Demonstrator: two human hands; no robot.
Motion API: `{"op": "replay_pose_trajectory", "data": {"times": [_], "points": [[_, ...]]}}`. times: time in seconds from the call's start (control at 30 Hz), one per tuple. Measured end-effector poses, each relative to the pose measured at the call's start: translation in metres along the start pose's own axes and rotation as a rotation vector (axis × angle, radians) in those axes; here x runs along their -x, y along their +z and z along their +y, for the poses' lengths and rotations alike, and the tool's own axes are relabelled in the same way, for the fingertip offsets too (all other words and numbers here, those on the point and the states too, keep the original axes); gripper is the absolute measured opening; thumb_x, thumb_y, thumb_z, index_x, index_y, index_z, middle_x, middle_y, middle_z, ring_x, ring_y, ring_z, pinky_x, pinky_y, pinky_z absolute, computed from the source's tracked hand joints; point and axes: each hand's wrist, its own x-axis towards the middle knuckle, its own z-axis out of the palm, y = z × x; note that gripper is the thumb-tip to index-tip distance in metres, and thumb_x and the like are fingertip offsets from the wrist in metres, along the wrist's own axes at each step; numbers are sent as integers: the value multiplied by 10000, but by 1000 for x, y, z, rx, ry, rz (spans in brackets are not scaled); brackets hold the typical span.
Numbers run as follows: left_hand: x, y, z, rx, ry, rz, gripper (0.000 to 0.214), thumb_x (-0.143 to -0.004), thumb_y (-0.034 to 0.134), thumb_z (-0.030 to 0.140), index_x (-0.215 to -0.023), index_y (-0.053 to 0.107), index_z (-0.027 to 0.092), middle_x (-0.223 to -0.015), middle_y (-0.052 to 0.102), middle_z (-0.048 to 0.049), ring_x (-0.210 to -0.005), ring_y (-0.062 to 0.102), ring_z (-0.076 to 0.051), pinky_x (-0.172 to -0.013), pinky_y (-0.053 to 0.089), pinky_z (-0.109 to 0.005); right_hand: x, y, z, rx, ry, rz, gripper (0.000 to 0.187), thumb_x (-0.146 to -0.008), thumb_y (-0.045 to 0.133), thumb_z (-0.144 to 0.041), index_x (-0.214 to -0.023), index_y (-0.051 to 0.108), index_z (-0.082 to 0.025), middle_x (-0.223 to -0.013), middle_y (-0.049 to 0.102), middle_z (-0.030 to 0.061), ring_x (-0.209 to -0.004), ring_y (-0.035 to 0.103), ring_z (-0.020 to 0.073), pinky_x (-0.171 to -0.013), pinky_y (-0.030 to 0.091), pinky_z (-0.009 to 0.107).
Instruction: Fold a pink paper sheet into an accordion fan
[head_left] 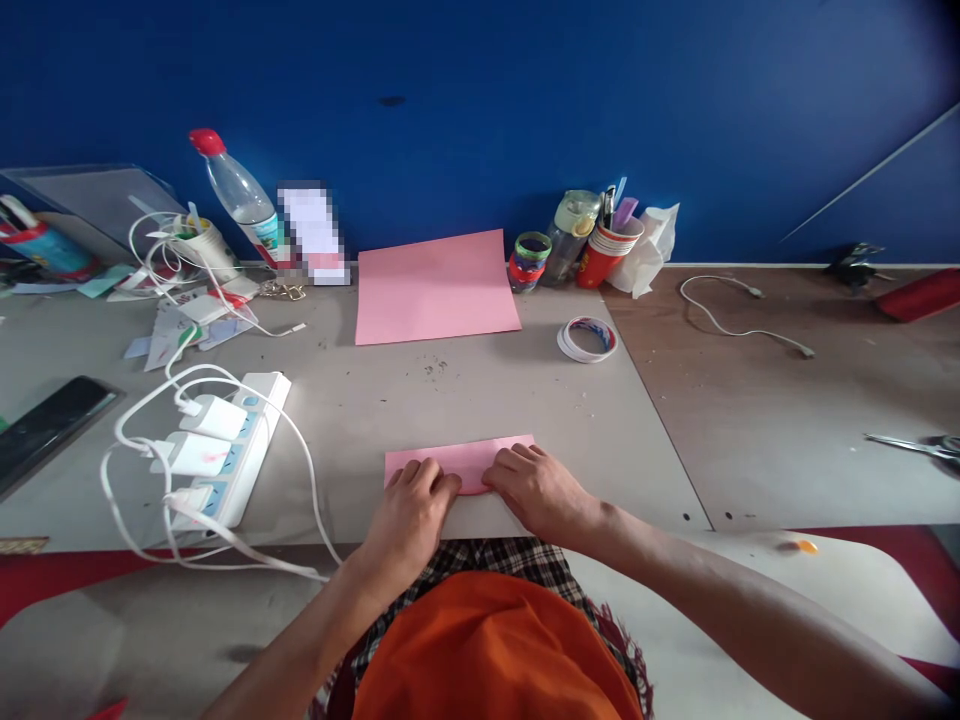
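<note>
A narrow piece of pink paper [465, 458] lies on the table close to its front edge, its near side curled or folded. My left hand [417, 505] grips the left part of that near side, thumb pointing inward. On the right part, my right hand [536, 490] pinches the same side with bent fingers. Both hands hide the paper's lower corners. Farther back, a larger pink sheet [437, 288] lies flat. A roll of white tape [587, 340] rests to the right of it.
At left, a white power strip [255, 440] holds several plugs with looping cables beside a black phone [56, 425]. Along the blue wall stand a plastic bottle [240, 195], a clear cup [571, 235] and red paper cups [609, 252] with pens. Scissors [919, 446] lie far right.
</note>
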Motion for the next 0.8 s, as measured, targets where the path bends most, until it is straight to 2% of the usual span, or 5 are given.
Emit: {"op": "replay_pose_trajectory", "data": {"times": [0.2, 0.37, 0.8], "points": [[1, 5, -5, 57, -36, 55, 205, -922, 415, 157, -892, 617, 181, -860, 560, -50, -818, 530, -185, -759, 459, -328, 3, -1, 4, -73, 65, 21, 146, -909, 487, -171, -882, 630, -168, -875, 612, 51, -782, 508, 158, -696, 372, 283], [3, 4, -8, 32, -55, 70, 188, -918, 436, 170, -884, 621, 178, -852, 578, -49, -789, 548, -187, -723, 466, -324, 4, -4, 6, -94, 113, -24, 116, -896, 506, -150, -862, 616, -164, -878, 618, 50, -800, 521, 159, -714, 396, 282], [-3, -9, -10, -14, -113, -72, 166, -917, 427, 158, -880, 589, 173, -899, 602, -62, -808, 581, -195, -685, 471, -305, 5, -9, 10, -35, 169, -84, 107, -900, 513, -163, -854, 610, -167, -879, 626, 56, -817, 555, 165, -713, 421, 277]]}}
